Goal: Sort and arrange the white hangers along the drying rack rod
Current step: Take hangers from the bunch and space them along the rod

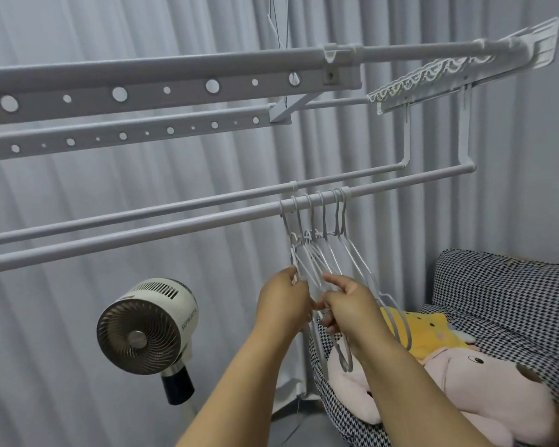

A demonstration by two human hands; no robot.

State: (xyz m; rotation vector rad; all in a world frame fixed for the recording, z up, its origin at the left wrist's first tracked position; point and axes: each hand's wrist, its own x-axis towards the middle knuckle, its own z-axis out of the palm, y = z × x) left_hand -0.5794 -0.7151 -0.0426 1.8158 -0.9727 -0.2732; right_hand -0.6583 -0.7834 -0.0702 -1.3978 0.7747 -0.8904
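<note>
Head view: the drying rack rod runs above and to the left of both hands, with a bunch of white hangers hooked close together on it directly above the fingers. Lower left stands a fan; lower right, plush toys. The left hand grips one hanger's shoulder; the right hand pinches several wires. The step looks like separating the tangled bunch. Next, probably, one hook slides leftward along the rod, clear of its neighbours.
</note>
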